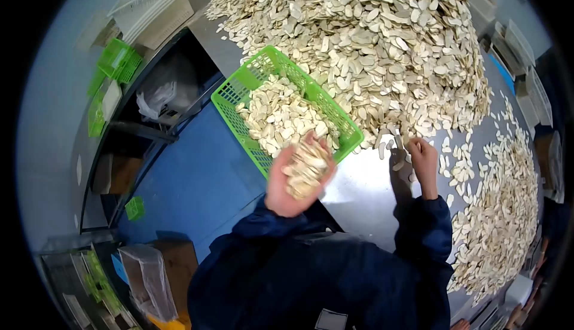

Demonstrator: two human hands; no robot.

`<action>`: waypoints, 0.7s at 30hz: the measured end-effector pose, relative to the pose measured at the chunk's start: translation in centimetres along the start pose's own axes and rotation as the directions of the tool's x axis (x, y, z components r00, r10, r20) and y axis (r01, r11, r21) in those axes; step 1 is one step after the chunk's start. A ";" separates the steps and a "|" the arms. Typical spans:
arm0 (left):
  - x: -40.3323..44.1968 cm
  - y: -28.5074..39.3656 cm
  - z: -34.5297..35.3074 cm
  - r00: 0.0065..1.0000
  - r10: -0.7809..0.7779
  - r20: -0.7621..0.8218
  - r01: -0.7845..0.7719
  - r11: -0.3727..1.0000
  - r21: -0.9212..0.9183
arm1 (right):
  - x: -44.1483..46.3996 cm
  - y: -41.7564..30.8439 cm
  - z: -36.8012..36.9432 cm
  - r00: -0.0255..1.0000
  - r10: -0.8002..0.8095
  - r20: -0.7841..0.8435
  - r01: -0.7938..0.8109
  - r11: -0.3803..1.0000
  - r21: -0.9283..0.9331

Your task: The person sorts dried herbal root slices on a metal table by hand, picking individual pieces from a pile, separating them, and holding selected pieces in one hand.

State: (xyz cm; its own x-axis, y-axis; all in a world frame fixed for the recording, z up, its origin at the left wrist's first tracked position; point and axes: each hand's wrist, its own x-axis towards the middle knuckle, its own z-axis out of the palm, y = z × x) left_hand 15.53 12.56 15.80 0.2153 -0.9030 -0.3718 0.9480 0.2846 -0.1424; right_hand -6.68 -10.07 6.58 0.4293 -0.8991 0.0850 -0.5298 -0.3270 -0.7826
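My left hand (286, 199) is cupped palm up around a handful of pale dried slices (308, 168), slightly blurred. It is over the near edge of a green plastic basket (347, 124), which holds a heap of similar slices (284, 112). To the right, my right hand (424, 161) is closed, fingertips curled together at the near edge of a large pile of slices (382, 49). Whatever its fingers pinch is too small or hidden to make out. A few loose slices (382, 149) lie just left of it on the metal table (365, 195).
A second spread of slices (499, 210) covers the table's right side. Stacked white baskets (152, 13) and small green baskets (118, 61) stand at the upper left. A dark shelf (140, 130) and a plastic-lined carton (173, 270) are at left, by the blue floor (200, 162).
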 end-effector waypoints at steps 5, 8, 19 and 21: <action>2.3 6.8 3.0 0.875 0.439 0.202 -0.467 0.658 0.591 | 1.7 -13.9 2.4 0.873 -0.049 0.486 -0.274 0.774 0.571; 3.2 8.7 3.7 0.890 0.300 0.343 -0.439 0.364 0.822 | 2.3 -16.2 5.6 0.829 -0.283 0.483 0.033 0.886 0.463; -0.3 8.7 4.5 0.821 0.371 0.433 -0.437 -0.080 0.896 | -4.4 -5.9 2.0 0.843 0.208 0.496 -0.522 0.536 0.663; -0.5 5.7 3.8 0.866 0.213 0.452 -0.459 -0.017 0.888 | -7.0 -5.2 1.8 0.765 0.224 0.604 -0.639 0.383 0.667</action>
State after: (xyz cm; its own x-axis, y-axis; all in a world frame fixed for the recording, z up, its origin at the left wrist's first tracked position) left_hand 21.72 13.40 18.64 0.4941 -0.8671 0.0624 0.0931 0.1241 0.9879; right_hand -5.61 -1.54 8.92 0.6511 -0.5857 -0.4827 0.0108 0.6430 -0.7658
